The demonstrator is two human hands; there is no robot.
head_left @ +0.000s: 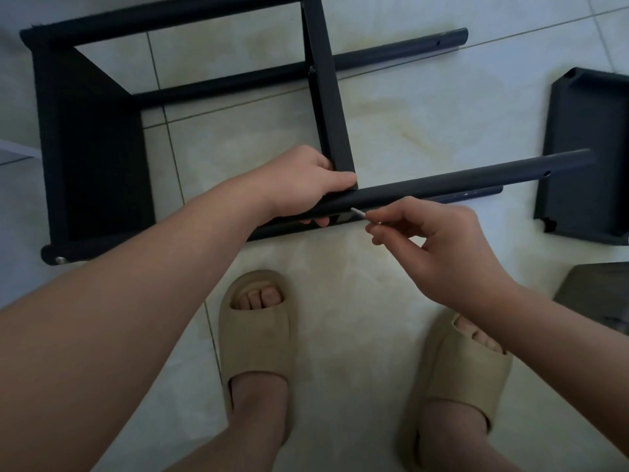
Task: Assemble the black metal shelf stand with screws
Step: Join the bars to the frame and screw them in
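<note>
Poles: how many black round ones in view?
4: top pole along the far edge; second pole nearer; near pole in the grip of the left hand; low pole just beneath it. None seems hidden.

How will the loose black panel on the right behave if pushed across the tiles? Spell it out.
The loose shelf panel lies flat on glossy floor tiles, so it would probably slide rather than tip. Its folded rim suggests stiff sheet metal, unlikely to flex. It looks thin, so likely light for its size.

Four black tubes (476,175); three shelf panels (589,114); one screw (360,214); two slippers (255,338); two hands (306,180).
</note>
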